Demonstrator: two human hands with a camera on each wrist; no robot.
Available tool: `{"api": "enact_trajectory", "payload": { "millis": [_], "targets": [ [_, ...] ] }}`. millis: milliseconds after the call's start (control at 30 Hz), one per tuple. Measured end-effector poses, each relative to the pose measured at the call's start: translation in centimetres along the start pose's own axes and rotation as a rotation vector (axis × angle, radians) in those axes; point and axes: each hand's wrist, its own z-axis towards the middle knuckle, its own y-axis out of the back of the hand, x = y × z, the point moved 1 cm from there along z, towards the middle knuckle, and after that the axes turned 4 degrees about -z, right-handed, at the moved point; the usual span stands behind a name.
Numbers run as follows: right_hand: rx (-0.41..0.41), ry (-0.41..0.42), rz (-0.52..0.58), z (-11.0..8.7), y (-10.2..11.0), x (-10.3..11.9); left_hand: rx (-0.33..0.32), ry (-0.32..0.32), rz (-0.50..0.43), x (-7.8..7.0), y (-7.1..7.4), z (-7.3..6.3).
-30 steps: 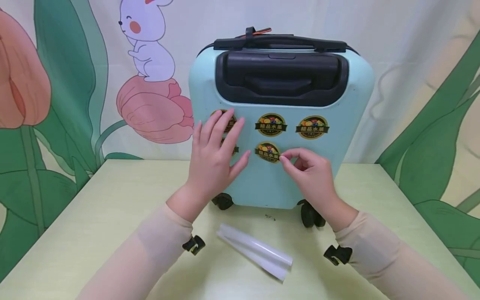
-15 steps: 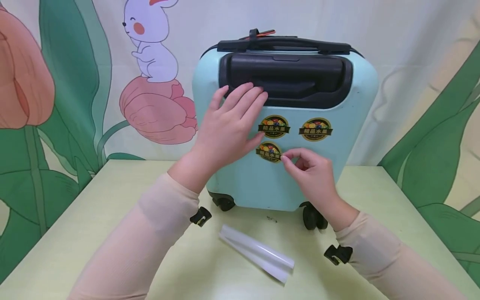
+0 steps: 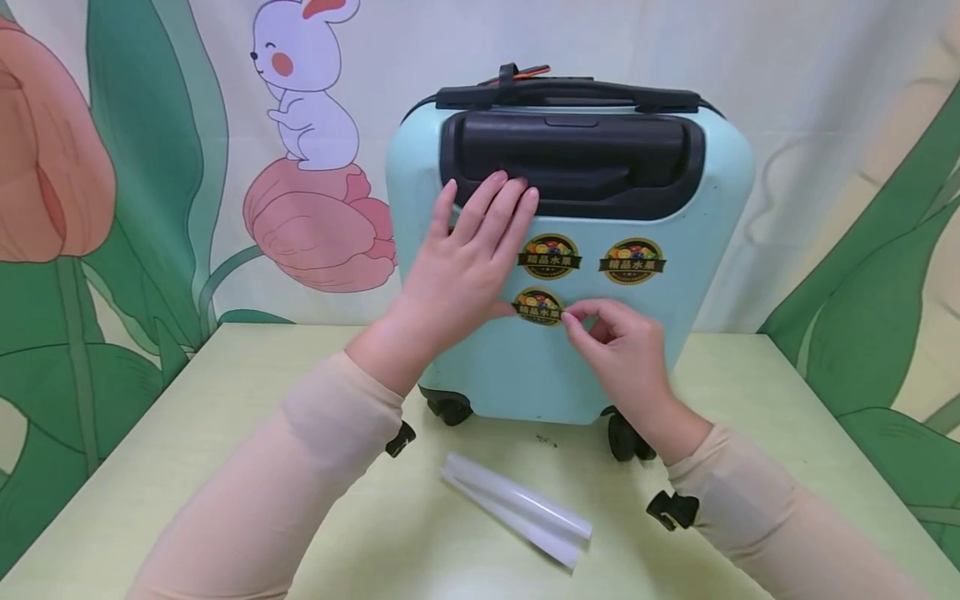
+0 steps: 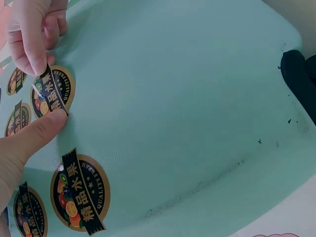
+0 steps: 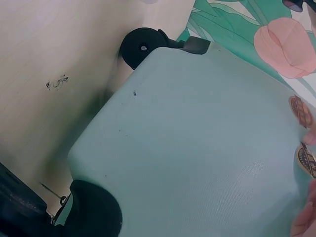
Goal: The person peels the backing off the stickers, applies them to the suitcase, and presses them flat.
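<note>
A light blue suitcase (image 3: 570,375) stands upright, its black handle recess (image 3: 585,158) at the top. My right hand (image 3: 626,346) pinches the right end of an oval fruit sticker (image 3: 538,307) between thumb and forefinger. Fingers straight, my left hand (image 3: 461,279) lies over the suitcase's left part, its fingertips at the recess. In the left wrist view, its thumb touches the other end of that sticker (image 4: 53,93). Two like stickers sit above, one in the middle (image 3: 550,257) and one on the right (image 3: 632,261). My left hand mostly hides the left stickers, which the left wrist view shows (image 4: 81,192).
On the pale table (image 3: 360,517) lies a curled white glossy sheet (image 3: 517,508), in front of the suitcase. Black wheels (image 3: 622,437) carry the case. A printed curtain with a rabbit (image 3: 311,108) and tulips hangs behind.
My left hand has moved up and right from over the left stickers, and its thumb has come to the pinched sticker's left end. The right hand keeps its pinch almost in place.
</note>
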Motion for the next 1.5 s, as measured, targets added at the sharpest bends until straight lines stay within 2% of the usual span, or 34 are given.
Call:
{"api": "enact_trajectory", "payload": {
  "millis": [200,500,633,767,900,1000,1067,1200,1367,1500],
  "targets": [
    [-0.041,0.021,-0.049,-0.2,-0.3,0.0,-0.029,0.013,-0.002,-0.3,-0.3,0.0],
    [-0.075,0.035,-0.080,-0.4,-0.7,0.1,0.011,0.031,-0.009,-0.5,-0.1,0.0],
    [-0.077,0.050,-0.105,-0.4,-0.9,0.0,0.008,0.042,-0.015,-0.6,-0.1,0.0],
    [-0.083,0.061,-0.130,-0.3,-0.9,0.2,-0.031,0.045,-0.032,-0.6,-0.2,0.0],
    [-0.086,0.068,-0.156,-0.2,-0.8,0.3,-0.112,0.039,-0.059,-0.6,-0.1,0.2],
    [-0.077,0.075,-0.205,-0.2,-0.6,0.3,-0.158,0.032,-0.076,-0.5,0.1,0.4],
    [-0.065,0.087,-0.245,-0.2,-0.4,0.3,-0.165,0.029,-0.083,-0.4,0.3,0.6],
    [-0.046,0.150,-0.328,-0.2,-0.2,0.1,-0.133,0.026,-0.083,-0.3,0.5,0.7],
    [-0.058,0.247,-0.389,0.0,-0.1,0.0,-0.060,0.023,-0.044,-0.4,0.8,0.7],
    [-0.081,0.275,-0.411,0.0,0.0,-0.2,-0.034,0.021,-0.019,-0.6,0.8,0.8]
  ]
}}
